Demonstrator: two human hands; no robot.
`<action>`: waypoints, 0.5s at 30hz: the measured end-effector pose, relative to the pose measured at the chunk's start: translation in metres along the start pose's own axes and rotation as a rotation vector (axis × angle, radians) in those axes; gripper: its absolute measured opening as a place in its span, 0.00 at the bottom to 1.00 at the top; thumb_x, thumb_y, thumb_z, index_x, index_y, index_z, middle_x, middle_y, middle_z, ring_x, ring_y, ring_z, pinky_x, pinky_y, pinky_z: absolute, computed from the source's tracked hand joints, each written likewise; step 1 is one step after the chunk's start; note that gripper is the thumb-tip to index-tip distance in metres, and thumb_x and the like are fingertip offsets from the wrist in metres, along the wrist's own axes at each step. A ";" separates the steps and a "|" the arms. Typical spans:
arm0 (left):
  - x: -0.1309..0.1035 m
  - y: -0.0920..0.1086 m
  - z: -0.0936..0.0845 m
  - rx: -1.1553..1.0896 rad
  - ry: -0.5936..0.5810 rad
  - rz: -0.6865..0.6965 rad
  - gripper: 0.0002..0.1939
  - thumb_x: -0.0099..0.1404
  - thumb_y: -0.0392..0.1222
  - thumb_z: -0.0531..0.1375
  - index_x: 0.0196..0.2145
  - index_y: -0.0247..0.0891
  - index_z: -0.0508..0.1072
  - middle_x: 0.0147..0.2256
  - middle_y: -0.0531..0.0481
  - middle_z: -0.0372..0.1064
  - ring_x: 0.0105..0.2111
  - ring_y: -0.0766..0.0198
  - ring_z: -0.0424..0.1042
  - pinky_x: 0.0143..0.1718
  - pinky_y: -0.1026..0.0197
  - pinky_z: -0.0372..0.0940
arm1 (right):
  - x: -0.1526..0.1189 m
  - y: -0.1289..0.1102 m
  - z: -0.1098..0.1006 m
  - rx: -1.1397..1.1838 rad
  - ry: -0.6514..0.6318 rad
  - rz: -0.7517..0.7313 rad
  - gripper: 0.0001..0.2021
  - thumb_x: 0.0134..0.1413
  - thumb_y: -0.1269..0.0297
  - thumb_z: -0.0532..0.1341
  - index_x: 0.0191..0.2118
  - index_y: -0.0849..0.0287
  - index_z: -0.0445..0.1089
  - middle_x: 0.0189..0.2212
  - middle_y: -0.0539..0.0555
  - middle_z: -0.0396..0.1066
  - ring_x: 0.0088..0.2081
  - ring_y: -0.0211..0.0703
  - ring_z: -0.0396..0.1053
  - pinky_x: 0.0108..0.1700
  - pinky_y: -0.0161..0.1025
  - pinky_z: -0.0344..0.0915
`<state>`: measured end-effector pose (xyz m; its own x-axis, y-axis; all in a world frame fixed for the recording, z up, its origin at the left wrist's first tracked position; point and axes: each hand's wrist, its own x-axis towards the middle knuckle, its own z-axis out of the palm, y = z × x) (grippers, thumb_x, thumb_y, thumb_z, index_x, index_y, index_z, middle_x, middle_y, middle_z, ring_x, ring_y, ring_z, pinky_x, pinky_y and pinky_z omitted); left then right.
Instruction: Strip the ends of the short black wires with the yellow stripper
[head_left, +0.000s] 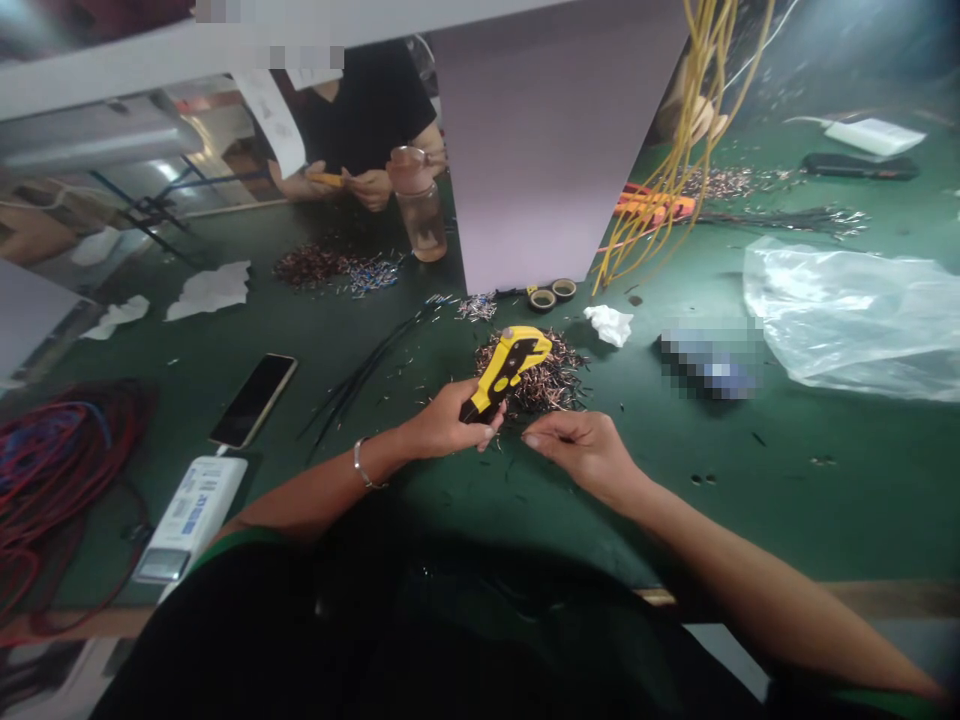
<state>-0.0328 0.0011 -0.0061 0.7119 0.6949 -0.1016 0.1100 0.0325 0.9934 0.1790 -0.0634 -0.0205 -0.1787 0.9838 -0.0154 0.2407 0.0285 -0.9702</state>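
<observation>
My left hand is wrapped round the black handle of a yellow and black wire stripper, its head pointing up and away from me. Beneath and behind the tool lies a heap of short dark wire offcuts with coppery ends. Just to the right, my right hand is closed in a pinch, thumb against fingers, near the heap's front edge. Whatever it pinches is too small to make out. A bundle of long black wires lies on the green table left of the heap.
At left are a phone, a white power bank and coiled red wires. A bottle, tape rolls, crumpled tissue and a plastic bag stand or lie farther off. Across the table, a person's hands hold something yellow.
</observation>
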 end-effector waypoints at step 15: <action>0.009 0.007 -0.017 -0.285 -0.107 -0.002 0.17 0.51 0.36 0.66 0.40 0.32 0.70 0.38 0.40 0.74 0.27 0.62 0.73 0.33 0.54 0.69 | 0.009 0.002 -0.023 0.229 0.393 -0.008 0.08 0.44 0.59 0.69 0.24 0.57 0.78 0.15 0.47 0.62 0.18 0.33 0.51 0.20 0.36 0.50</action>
<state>-0.0376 0.0200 0.0007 0.7828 0.6153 -0.0930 -0.0771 0.2442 0.9667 0.1995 -0.0507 -0.0173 0.2062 0.9776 0.0427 0.0161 0.0402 -0.9991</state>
